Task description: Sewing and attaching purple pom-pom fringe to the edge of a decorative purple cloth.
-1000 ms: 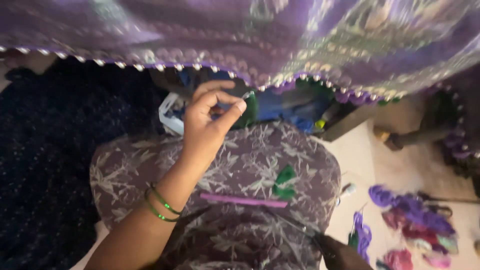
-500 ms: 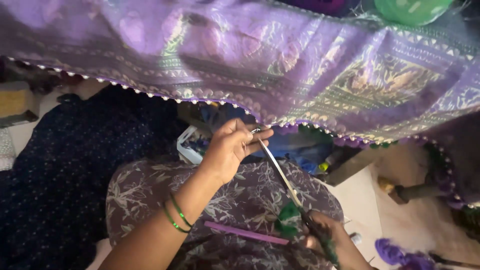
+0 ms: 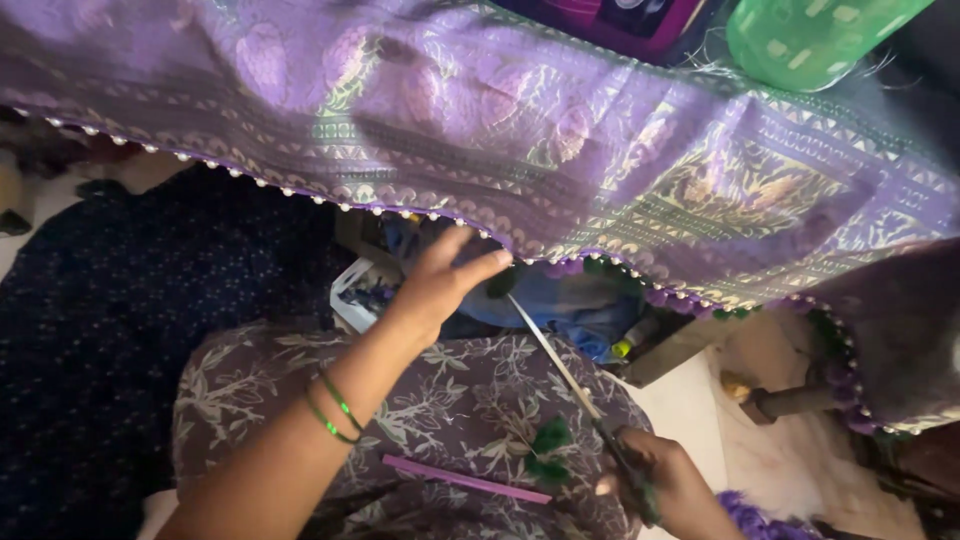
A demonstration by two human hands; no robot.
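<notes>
In the head view, much is hidden: the purple sari [image 3: 560, 150] hangs across the top and covers whatever bears it, and its beaded edge [image 3: 300, 192] shadows a clutter of blue cloth [image 3: 570, 300] and a white packet [image 3: 350, 290] beneath, too dim to sort out. The right hand [image 3: 665, 480] is cut off by the lower frame edge; its fingers are closed round the dark handles of scissors [image 3: 625, 465], though whether the blades are apart cannot be told. A taut pale thread [image 3: 555, 355] runs from near that hand up to the left hand [image 3: 445, 280], which is raised at the sari edge with thumb and forefinger [image 3: 490, 265] pinched at the thread's upper end, the other fingers spread loose. Green bangles [image 3: 335, 410] ring the left wrist. On the lap, over a floral dress [image 3: 450, 400], lie a green tuft [image 3: 545, 450] just beside the right hand and a pink strip [image 3: 465, 480] lower down. Against half a second ago, the left hand has risen closer to the edging, the thread is stretched longer, and the right hand sits further into view. At the upper right a green patterned round container [image 3: 810, 35] is cut by the frame, beside a magenta box [image 3: 640, 20], its markings unreadable.
</notes>
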